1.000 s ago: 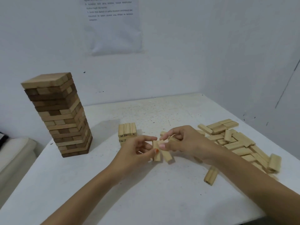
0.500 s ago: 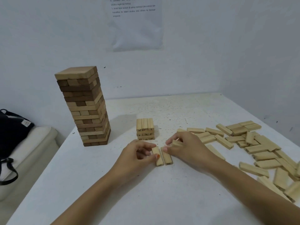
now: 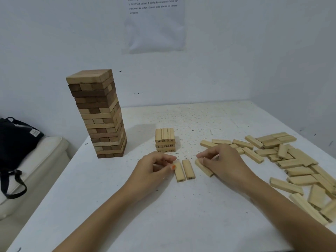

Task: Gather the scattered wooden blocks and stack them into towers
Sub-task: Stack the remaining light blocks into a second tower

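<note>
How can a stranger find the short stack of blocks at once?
Start at the tall brown tower on the left of the white table. Just to its right, near the table's middle, stands the short stack. It is the only neat pale pile: the tower is far taller and darker, and the loose blocks lie scattered on the right.

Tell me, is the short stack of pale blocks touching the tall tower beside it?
Apart. The head view shows a strip of white table between the short stack and the tall tower.
</note>
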